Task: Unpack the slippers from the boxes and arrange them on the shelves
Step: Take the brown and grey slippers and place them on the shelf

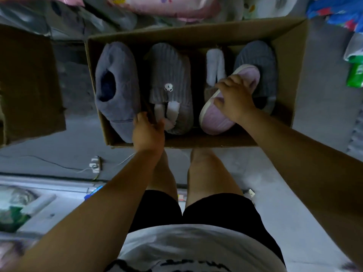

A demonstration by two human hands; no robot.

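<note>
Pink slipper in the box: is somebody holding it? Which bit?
Yes. The right hand grips the pink slipper around its middle, with the fingers curled over its white-edged side.

We look down in dim light at a smooth grey concrete floor [275,193]. Along its far edge we see soft pink plastic-wrapped bundles [167,6] piled, and a green-and-white plastic packet [355,75] at far right.

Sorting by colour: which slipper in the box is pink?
The pink slipper gripped by the right hand, at the right end of the cardboard box; the others are grey or blue-grey.
</note>
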